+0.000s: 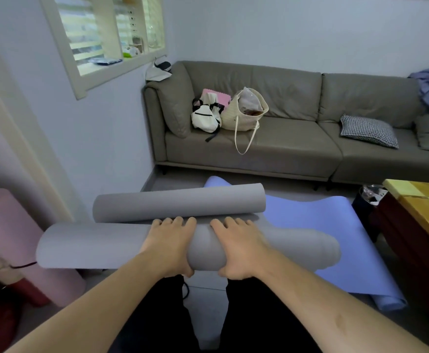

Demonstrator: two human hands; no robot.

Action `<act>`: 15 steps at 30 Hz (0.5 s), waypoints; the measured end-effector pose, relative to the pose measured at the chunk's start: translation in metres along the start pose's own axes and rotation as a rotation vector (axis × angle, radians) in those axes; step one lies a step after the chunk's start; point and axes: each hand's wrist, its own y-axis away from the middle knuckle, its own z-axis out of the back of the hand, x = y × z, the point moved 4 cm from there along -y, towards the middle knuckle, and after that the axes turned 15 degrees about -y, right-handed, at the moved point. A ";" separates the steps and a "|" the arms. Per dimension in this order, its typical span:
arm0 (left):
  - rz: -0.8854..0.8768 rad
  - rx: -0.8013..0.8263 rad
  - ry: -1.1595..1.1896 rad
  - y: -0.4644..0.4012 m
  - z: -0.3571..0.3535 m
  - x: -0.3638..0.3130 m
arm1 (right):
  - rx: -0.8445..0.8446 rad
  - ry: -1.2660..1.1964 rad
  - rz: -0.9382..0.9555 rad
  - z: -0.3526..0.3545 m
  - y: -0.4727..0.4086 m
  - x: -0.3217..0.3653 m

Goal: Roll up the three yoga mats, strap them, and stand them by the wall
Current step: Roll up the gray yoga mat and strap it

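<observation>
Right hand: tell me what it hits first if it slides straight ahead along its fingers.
Probably the far curled end of the grey mat, just beyond the right hand; depth is hard to judge.

Matt grey foam mat [121, 243]; smooth leathery sofa [284, 146]; glossy wooden table [422, 207].

The grey yoga mat [106, 244] lies crosswise over my lap, rolled inward from both ends into two tubes. A blue yoga mat [335, 225] lies partly unrolled on the floor beneath it. A pink rolled mat [7, 225] stands by the wall.
</observation>
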 end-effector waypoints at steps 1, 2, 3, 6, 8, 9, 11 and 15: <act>0.001 0.012 0.018 0.000 0.002 0.001 | -0.024 0.037 0.021 -0.004 0.005 0.002; 0.000 0.024 0.035 0.001 0.004 0.002 | -0.045 0.086 0.036 -0.008 0.010 0.004; -0.006 0.034 0.045 0.001 0.007 0.002 | -0.063 0.129 0.037 -0.013 0.015 0.004; -0.011 0.052 0.062 0.002 0.010 0.002 | -0.103 0.196 0.039 -0.017 0.016 0.004; -0.013 0.068 0.064 0.002 0.011 0.002 | -0.105 0.193 0.048 -0.013 0.013 0.004; -0.011 0.072 0.066 0.003 0.012 0.002 | -0.095 0.188 0.053 -0.009 0.010 0.004; -0.008 0.066 0.063 0.004 0.015 0.001 | -0.059 0.164 0.057 -0.001 0.007 0.002; -0.055 0.024 -0.076 0.011 0.009 -0.013 | 0.072 0.011 -0.007 0.008 0.004 -0.001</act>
